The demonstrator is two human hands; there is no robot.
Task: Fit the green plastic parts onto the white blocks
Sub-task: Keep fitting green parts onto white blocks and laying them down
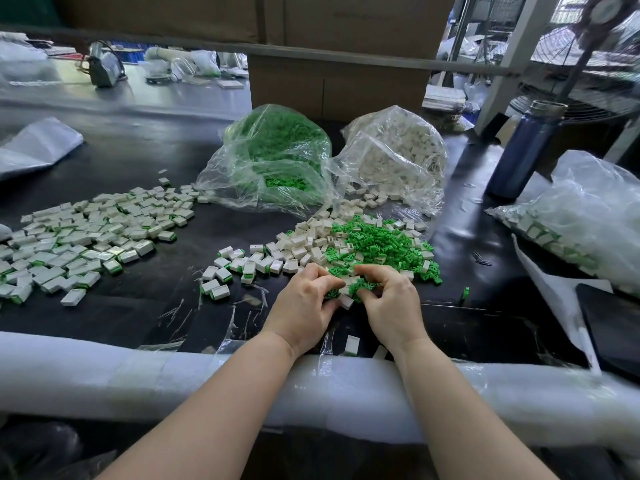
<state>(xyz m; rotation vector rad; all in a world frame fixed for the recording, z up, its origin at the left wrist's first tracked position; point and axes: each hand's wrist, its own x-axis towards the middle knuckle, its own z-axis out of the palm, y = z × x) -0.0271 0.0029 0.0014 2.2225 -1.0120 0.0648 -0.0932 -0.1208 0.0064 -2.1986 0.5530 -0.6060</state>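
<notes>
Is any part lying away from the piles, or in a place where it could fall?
Yes. One green part lies alone right of the mixed pile, and two white blocks sit at the table's near edge against the foam padding, apart from all the piles.

The fingertips of the left hand (304, 306) and the right hand (391, 303) are buried among green parts (360, 289) and white blocks (346, 301), so what each one grips cannot be told. The spread of finished pieces (86, 237) runs off the left edge. The bag of pieces (571, 223) at the right is cut by the frame, its contents clouded by the plastic. Far things on the back table (138, 91) are blurred.
</notes>
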